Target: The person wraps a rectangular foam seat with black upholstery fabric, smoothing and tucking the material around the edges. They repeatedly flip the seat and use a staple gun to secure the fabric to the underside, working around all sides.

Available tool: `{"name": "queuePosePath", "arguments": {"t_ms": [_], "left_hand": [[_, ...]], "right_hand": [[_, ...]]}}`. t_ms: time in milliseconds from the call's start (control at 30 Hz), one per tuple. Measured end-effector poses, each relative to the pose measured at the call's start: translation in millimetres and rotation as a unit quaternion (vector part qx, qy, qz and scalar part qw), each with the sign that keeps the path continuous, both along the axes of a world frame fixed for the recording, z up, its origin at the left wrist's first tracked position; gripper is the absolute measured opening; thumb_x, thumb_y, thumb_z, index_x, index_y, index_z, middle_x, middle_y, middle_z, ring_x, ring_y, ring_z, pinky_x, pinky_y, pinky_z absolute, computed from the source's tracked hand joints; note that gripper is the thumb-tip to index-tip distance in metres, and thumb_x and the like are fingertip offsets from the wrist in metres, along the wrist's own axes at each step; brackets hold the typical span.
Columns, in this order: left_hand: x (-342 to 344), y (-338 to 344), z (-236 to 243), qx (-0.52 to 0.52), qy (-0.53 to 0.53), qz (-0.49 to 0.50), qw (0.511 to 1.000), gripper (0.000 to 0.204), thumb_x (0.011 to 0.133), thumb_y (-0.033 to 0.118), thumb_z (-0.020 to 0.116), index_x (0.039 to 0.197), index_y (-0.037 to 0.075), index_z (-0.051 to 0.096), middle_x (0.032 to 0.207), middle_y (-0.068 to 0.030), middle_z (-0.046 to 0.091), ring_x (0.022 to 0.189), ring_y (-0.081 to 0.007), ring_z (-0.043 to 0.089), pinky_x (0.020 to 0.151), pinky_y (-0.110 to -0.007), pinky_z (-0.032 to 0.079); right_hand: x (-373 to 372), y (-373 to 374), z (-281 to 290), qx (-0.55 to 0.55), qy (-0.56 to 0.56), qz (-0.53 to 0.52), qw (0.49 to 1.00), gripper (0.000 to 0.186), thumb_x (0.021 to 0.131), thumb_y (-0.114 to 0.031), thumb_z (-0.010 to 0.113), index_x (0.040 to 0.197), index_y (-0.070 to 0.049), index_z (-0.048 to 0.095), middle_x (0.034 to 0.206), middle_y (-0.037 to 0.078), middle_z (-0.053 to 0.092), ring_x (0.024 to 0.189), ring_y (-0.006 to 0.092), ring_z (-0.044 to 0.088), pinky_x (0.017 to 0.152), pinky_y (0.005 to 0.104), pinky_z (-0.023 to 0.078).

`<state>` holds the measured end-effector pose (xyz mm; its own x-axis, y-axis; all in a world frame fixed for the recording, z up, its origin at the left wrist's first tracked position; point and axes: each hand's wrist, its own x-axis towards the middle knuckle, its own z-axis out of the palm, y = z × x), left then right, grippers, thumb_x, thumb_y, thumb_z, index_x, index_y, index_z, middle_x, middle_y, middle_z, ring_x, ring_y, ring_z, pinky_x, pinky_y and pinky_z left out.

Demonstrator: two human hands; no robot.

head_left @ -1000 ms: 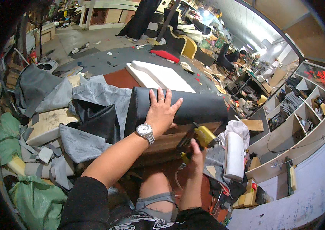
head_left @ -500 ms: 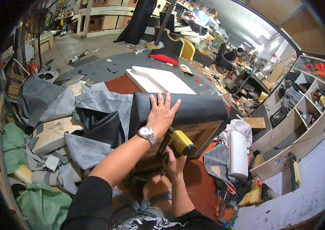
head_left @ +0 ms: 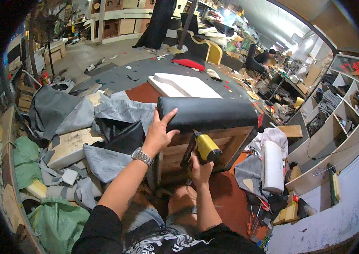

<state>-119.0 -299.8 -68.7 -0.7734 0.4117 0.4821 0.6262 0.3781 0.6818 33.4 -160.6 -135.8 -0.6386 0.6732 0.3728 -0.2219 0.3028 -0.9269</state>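
Observation:
A black padded piece (head_left: 211,111) stands tilted toward me, its wooden framed underside (head_left: 236,144) showing. My left hand (head_left: 159,132) grips its left end, fingers over the black covering and thumb at the lower edge. My right hand (head_left: 200,169) is closed round the handle of a yellow and black staple gun (head_left: 208,147), whose nose is at the underside just below the padding; whether it touches cannot be told. A hose hangs below the tool. Grey and black fabric sheets (head_left: 107,156) lie to the left of the piece, and white foam slabs (head_left: 191,88) lie behind it.
Right are compartment shelves (head_left: 334,118), a white padded roll (head_left: 272,167) and screwdrivers (head_left: 250,220). A green sack (head_left: 58,220) and foam scraps lie left. A grey surface (head_left: 124,76) with scraps curves behind. A co-worker (head_left: 263,58) sits at a bench farther back.
My left hand has moved from the top middle of the padded piece to its left end. The staple gun has moved leftward along the underside, and more of that underside now shows.

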Motion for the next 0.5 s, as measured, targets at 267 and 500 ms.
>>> {"name": "queuePosePath", "arguments": {"t_ms": [267, 500], "left_hand": [[-2, -18, -1, -0.042, 0.013, -0.048, 0.998, 0.092, 0.079, 0.004, 0.084, 0.156, 0.037, 0.046, 0.165, -0.0374, 0.021, 0.13, -0.054, 0.056, 0.108, -0.049, 0.054], [5, -30, 3, -0.081, -0.021, -0.102, 0.991, 0.108, 0.076, -0.004, 0.081, 0.16, 0.045, 0.033, 0.167, -0.0381, 0.013, 0.137, -0.0543, 0.051, 0.111, -0.048, 0.053]], "right_hand": [[-2, -26, -2, 0.137, -0.048, -0.03, 0.989, 0.032, 0.094, -0.024, 0.077, 0.106, 0.006, 0.072, 0.09, 0.019, 0.076, 0.081, 0.0303, 0.076, 0.075, 0.0394, 0.057], [7, -42, -8, 0.163, -0.138, 0.009, 0.977, 0.036, 0.093, -0.022, 0.078, 0.115, 0.005, 0.073, 0.102, 0.018, 0.078, 0.09, 0.0234, 0.075, 0.082, 0.036, 0.057]]}}
